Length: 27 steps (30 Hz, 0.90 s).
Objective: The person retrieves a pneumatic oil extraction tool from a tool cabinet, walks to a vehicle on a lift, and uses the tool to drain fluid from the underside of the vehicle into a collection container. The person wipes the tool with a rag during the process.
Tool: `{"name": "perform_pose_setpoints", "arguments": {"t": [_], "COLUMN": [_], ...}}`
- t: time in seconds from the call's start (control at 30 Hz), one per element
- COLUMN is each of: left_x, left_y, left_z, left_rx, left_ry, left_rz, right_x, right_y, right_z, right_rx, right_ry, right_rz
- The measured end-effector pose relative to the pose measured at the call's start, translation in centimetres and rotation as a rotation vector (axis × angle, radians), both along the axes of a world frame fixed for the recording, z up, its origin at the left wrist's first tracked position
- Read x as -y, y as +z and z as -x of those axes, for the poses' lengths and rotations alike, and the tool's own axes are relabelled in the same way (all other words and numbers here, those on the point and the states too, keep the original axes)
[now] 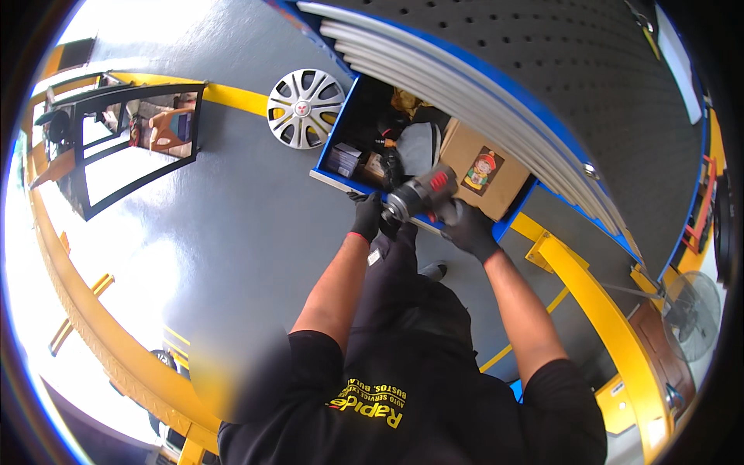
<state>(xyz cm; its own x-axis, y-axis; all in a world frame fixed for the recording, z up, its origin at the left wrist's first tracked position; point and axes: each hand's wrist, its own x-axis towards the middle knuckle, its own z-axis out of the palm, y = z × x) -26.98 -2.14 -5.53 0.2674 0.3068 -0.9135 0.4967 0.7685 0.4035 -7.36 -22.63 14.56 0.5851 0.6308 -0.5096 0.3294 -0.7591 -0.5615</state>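
Note:
A grey and black impact wrench (pixel 422 192) with red markings is held over the front of an open blue drawer (pixel 329 181). Its handle is gripped by my right hand (pixel 471 230), in a black glove. The nose of the wrench points left, toward my left hand (pixel 367 215), also gloved in black. Those left fingers are curled at the drawer's front edge, right beside the nose; whatever they hold is hidden. Inside the drawer lie a cardboard box (pixel 500 174) with a cartoon sticker, a grey rounded piece (pixel 418 147) and small boxes (pixel 342 160).
The drawer belongs to a blue cabinet with several closed grey drawers (pixel 465 101) and a black perforated top (pixel 535 70). A silver wheel cover (pixel 306 108) lies on the grey floor beyond the drawer's left side. Yellow beams (pixel 604 310) stand at both sides; a fan (pixel 692 316) is far right.

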Motion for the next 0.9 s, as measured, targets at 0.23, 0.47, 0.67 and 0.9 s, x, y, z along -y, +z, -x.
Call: {"name": "perform_pose_setpoints", "arguments": {"t": [0.23, 0.47, 0.67, 0.9], "left_x": [0.1, -0.2, -1.1, -1.9], "left_y": [3.5, 3.9, 3.7, 5.9], "left_z": [2.6, 2.5, -1.4, -12.4], "left_rx": [-0.043, -0.073, -0.122, -0.02], "left_ry": [-0.038, -0.111, -0.283, -0.206], "left_rz": [-0.118, -0.186, -0.255, -0.042], "right_x": [-15.6, -21.3, -17.1, 3.4], "right_y": [-8.2, -12.3, -6.4, 5.3], "right_z": [-5.6, -9.9, -5.9, 0.5], "right_rx": [0.171, 0.263, 0.535, 0.248], "right_ry": [0.277, 0.447, 0.321, 0.144], "right_rz": [-0.014, 0.17, -0.009, -0.06]}}
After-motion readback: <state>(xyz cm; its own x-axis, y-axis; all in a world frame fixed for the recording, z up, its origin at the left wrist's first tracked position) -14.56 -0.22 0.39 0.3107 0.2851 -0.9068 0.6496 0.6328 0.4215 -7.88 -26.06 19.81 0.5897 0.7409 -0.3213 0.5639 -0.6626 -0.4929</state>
